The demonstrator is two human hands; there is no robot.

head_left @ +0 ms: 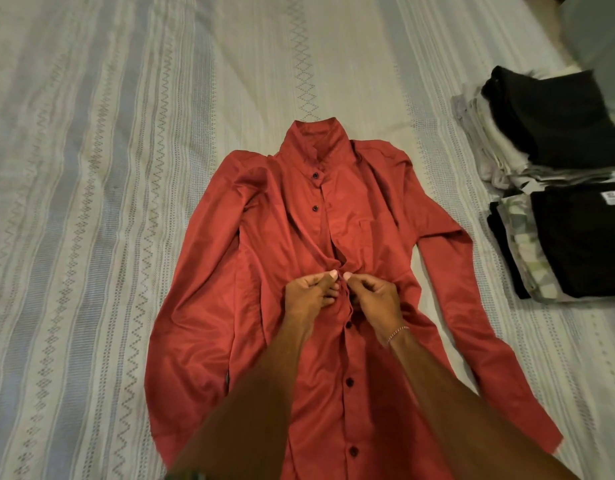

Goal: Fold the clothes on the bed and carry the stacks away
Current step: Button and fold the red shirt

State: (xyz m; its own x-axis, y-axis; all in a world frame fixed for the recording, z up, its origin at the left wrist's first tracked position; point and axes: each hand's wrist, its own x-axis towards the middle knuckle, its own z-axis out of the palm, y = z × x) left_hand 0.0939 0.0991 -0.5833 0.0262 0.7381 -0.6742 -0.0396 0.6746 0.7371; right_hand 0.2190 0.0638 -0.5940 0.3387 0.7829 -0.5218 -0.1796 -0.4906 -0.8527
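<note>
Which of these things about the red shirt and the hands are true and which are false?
1. The red shirt lies face up on the bed. True.
2. Both hands pinch the shirt's front at its middle. True: the left hand and the right hand meet at the button strip.
3. The shirt is already folded into a small square. False: it lies spread out, sleeves at its sides.
4. The folded stacks sit to the left of the shirt. False: they are on its right.
5. The bracelet is on the left wrist. False: it is on the right wrist.
</note>
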